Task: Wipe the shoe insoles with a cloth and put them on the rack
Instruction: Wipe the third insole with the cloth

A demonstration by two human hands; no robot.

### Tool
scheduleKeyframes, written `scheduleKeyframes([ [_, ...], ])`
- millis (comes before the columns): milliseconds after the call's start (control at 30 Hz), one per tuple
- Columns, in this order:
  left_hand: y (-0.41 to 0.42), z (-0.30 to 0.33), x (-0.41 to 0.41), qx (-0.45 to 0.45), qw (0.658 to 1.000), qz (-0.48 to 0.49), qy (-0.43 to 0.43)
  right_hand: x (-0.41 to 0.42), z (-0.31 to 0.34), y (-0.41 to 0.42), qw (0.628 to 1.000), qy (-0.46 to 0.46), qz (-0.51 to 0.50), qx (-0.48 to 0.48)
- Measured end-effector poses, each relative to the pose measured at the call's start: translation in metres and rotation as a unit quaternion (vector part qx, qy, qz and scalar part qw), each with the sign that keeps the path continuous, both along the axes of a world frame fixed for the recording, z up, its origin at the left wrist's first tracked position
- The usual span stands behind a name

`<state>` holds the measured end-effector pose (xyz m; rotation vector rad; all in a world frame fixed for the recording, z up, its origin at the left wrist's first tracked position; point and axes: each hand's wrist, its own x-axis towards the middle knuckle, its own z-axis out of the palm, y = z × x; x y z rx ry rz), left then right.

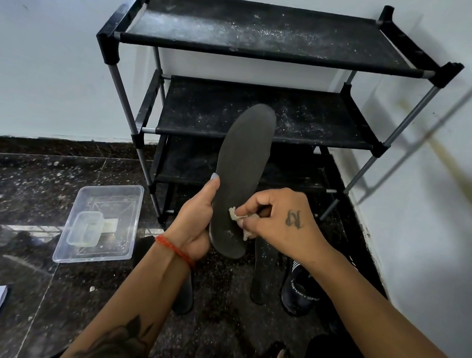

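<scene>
Hands wiping a dark insole in front of the rack.
Your left hand (pixel 194 221) wraps its grip round the insole (pixel 239 179) and holds it up on end. Your right hand (pixel 277 221) pinches a small cloth (pixel 236 217) against it. Two more insoles (pixel 259 272) lie on the floor below. Behind stands the dusty black rack (pixel 263 31).

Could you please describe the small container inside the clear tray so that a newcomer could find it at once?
Start at the black shoe rack against the wall, then look down to the floor left of it, where a clear plastic tray lies. Inside sits the small container: square, with a greenish tint, unlike the colourless tray around it.
</scene>
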<state>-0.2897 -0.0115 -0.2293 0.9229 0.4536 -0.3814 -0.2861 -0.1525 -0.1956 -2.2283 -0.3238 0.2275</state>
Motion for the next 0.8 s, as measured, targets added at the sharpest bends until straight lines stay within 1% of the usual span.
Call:
scheduleKeyframes([
  [67, -0.001, 0.001, 0.0, -0.017, 1.0, -0.006, -0.001, -0.003, 0.003, 0.0, 0.997, 0.068, 0.032, 0.036],
  [133, -0.001, 0.002, -0.001, -0.03, 0.999, -0.013, -0.007, -0.004, 0.008, 0.0, 0.985, 0.124, 0.033, 0.118],
  [167, -0.001, 0.003, -0.001, -0.031, 0.999, -0.019, -0.011, -0.003, 0.01, -0.001, 0.978, 0.132, 0.013, 0.162],
  [200, -0.001, 0.005, -0.002, -0.031, 0.999, -0.028, -0.014, -0.001, 0.01, -0.002, 0.974, 0.12, -0.014, 0.192],
  [233, -0.001, 0.005, -0.003, -0.032, 0.999, -0.035, -0.015, 0.001, 0.008, -0.002, 0.978, 0.084, -0.039, 0.187],
  [267, -0.002, 0.006, -0.004, -0.035, 0.999, -0.038, -0.016, 0.003, 0.005, -0.003, 0.987, 0.031, -0.052, 0.149],
  [333, -0.003, 0.005, -0.004, -0.039, 0.998, -0.036, -0.02, 0.001, -0.003, 0.002, 0.996, -0.055, -0.04, 0.051],
  [367, -0.002, 0.004, -0.003, -0.039, 0.998, -0.037, -0.018, -0.001, -0.007, 0.006, 0.997, -0.074, -0.03, 0.022],
  [433, -0.001, 0.003, -0.003, -0.04, 0.998, -0.039, -0.005, -0.004, -0.011, 0.012, 0.997, -0.071, -0.023, 0.017],
  [500, 0.0, 0.002, -0.002, -0.045, 0.998, -0.045, 0.013, -0.006, -0.011, 0.014, 0.998, -0.045, -0.015, 0.042],
  [600, 0.001, 0.002, -0.002, -0.065, 0.996, -0.058, -0.002, -0.008, -0.005, 0.014, 0.997, -0.012, 0.033, 0.064],
  [700, 0.0, 0.001, -0.002, -0.082, 0.996, -0.045, -0.016, -0.008, 0.002, 0.01, 0.994, -0.014, 0.104, 0.029],
  [800, -0.001, 0.004, -0.002, -0.106, 0.993, -0.045, -0.016, -0.004, 0.009, -0.003, 0.983, 0.0, 0.182, -0.016],
])
